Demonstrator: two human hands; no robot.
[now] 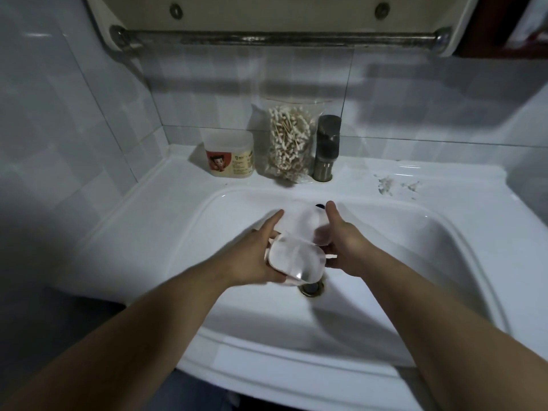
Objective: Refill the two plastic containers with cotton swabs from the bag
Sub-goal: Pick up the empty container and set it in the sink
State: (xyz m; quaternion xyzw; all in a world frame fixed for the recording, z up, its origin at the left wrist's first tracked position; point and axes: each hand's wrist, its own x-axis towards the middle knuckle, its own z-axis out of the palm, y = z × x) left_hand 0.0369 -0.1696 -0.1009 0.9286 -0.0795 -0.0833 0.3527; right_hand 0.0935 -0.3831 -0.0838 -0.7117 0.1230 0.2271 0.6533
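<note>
Holding the clear container (296, 261) over the basin of the sink (430, 262), the person is using both hands. The left hand (255, 256) is clamping its grip on the container's left side, with fingers curling beneath it and the thumb stretching forward. The right hand (344, 247) is taking the right edge in its curled fingers with the thumb raised; motion blur is hiding exactly which part it is pinching.

The step in hand appears to be opening this container, and no swabs are showing inside it. For a clean result, the left grip is best doing the steadying while the right is easing the lid off slowly. The drain (311, 288) is lying directly below, so a dropped part could land on it.

The cotton swabs (289, 140) are sitting in the clear bag (314, 111), which is standing upright at the back of the sink ledge. It is standing between the labelled container (229, 155) and the faucet (326, 143), close against both. Pale crumbs (385, 185) are lying on the ledge to the right. Grey wall tiles (89, 99) are surrounding the sink, and a worn metal rail (281, 38) is running overhead.
</note>
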